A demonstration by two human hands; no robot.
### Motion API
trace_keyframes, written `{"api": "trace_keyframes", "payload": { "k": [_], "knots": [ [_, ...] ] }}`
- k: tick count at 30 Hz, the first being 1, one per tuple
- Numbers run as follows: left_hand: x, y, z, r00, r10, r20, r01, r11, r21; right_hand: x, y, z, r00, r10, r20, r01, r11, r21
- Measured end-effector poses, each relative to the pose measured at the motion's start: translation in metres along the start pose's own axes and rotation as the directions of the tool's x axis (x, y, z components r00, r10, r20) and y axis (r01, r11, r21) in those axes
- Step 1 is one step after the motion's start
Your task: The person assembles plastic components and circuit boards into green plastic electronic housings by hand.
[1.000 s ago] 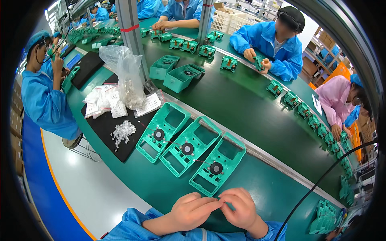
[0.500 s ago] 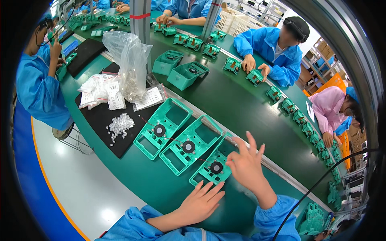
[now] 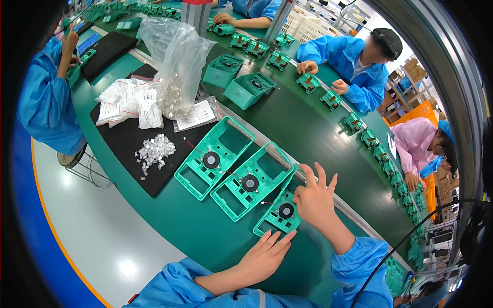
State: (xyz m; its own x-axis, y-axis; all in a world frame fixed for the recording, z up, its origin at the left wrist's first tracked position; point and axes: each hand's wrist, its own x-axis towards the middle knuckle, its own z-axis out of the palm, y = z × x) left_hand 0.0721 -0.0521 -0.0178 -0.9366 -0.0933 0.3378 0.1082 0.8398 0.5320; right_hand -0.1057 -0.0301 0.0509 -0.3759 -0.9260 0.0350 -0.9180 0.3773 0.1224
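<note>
Three green plastic housings lie in a row on the bench, each with a round black fan and a thin red-and-black lead: the left housing, the middle housing and the right housing. My left hand rests flat with its fingers stretched out, their tips at the near edge of the right housing. Over that housing's right side is my right hand. Its thumb and forefinger are pinched together beside the fan, while the other fingers point up. Whatever lies in the pinch is hidden.
Small clear plastic pieces are piled on a black mat, near a clear bag and labelled packets. Two green housings sit beyond the metal rail. Across the belt, co-workers handle rows of green units.
The view has shifted, moving the bench things slightly right in the picture. My right thumb and forefinger have come together at the right housing. The co-worker opposite has moved their hands apart.
</note>
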Motion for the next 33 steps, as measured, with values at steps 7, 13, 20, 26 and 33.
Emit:
{"api": "trace_keyframes", "payload": {
  "k": [7,13,20,26,33],
  "knots": [
    [0.000,0.000,0.001,1.000,0.006,0.013,-0.007,1.000,0.024,0.002,-0.001,0.005,0.989,-0.138,-0.044,0.127,0.974,-0.185],
    [0.001,0.001,-0.001,1.000,0.003,0.000,-0.003,1.000,0.009,0.005,0.000,0.001,0.979,-0.166,-0.116,0.139,0.967,-0.212],
    [0.003,0.000,-0.002,1.000,0.008,-0.002,-0.008,1.000,-0.028,0.016,0.003,-0.008,0.992,-0.122,-0.027,0.117,0.982,-0.150],
    [0.002,0.000,-0.001,1.000,0.014,-0.021,-0.015,1.000,-0.026,0.014,0.021,-0.003,0.955,-0.287,-0.080,0.273,0.950,-0.151],
    [0.000,-0.001,-0.004,1.000,0.010,0.017,-0.009,0.998,-0.057,0.018,0.022,-0.003,0.979,-0.203,-0.017,0.204,0.979,0.016]
  ]
}}
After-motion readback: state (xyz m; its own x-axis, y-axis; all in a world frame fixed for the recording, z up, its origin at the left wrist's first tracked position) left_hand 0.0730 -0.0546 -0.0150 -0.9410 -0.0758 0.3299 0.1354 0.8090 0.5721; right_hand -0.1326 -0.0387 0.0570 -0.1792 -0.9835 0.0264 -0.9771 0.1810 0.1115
